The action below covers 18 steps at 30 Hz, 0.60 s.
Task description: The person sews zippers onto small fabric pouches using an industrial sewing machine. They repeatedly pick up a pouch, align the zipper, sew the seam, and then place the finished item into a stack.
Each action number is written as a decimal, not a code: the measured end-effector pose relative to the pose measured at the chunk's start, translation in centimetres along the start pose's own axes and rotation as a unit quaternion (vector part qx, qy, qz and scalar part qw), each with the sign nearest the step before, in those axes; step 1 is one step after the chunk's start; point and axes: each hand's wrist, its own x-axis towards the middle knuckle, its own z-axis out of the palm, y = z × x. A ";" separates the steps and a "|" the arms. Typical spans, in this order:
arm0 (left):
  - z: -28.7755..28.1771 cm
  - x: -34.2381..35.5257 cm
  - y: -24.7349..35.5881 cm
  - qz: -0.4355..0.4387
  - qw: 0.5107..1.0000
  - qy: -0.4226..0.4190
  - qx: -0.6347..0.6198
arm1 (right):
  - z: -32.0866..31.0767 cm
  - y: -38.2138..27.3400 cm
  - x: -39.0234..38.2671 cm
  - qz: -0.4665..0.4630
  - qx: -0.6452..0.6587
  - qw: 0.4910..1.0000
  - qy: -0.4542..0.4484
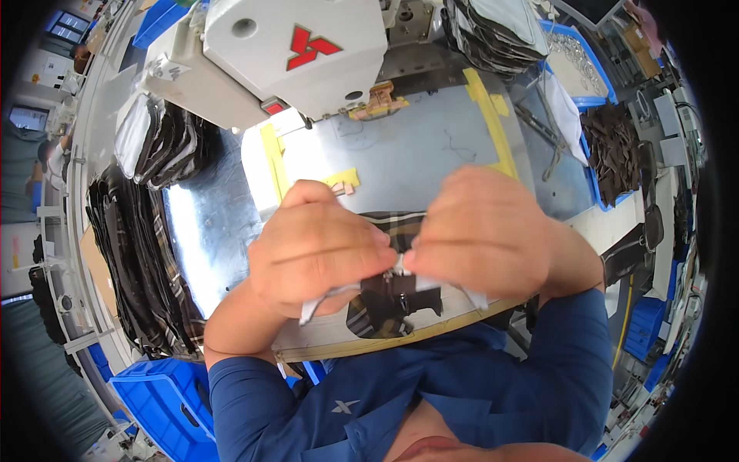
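Observation:
Close together above the front of the sewing machine's work plate, my two hands meet thumb to thumb. My left hand (315, 250) is closed, its thumb and fingers pinching a dark plaid cloth piece (377, 319) with white material along its upper edge. On the other side my right hand (485, 239) is closed in the same way on that piece. Dark plaid cloth shows beyond the thumbs too, and the lower part hangs toward me. A small shiny bit, perhaps metal, shows on the dark middle part. The fingers hide much of the cloth, and motion blurs the right hand.
A white sewing machine (296, 58) stands ahead, over a metal plate (408, 146) with yellow tape. Cloth stacks lie left (135, 254) and back right (496, 35). At right, blue trays hold metal parts (577, 65) and brown strips (612, 146). A blue crate (165, 404) sits lower left.

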 end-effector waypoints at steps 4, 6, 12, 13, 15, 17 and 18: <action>0.7 -0.8 -0.1 -0.236 0.971 0.010 -0.019 | 1.2 0.5 0.0 0.223 0.054 0.973 -0.004; 3.4 -0.8 -1.2 -0.469 0.859 0.142 -0.147 | 1.4 0.9 0.2 0.426 0.058 0.902 -0.033; 5.0 -0.9 -4.8 -0.586 0.810 -0.030 0.001 | 2.9 8.9 -2.7 0.546 -0.089 0.822 -0.136; 5.2 -1.1 -4.8 -0.566 0.824 -0.019 0.021 | 3.1 9.5 -3.0 0.536 -0.078 0.831 -0.128; 5.7 -1.8 -4.9 -0.523 0.850 0.003 0.060 | 3.2 10.0 -2.4 0.530 -0.077 0.833 -0.136; 6.0 -1.5 -4.8 -0.539 0.837 -0.008 0.099 | 3.2 10.4 -1.7 0.534 -0.077 0.829 -0.146; 6.1 -1.5 -4.8 -0.546 0.829 -0.014 0.119 | 3.1 10.5 -1.5 0.540 -0.078 0.823 -0.154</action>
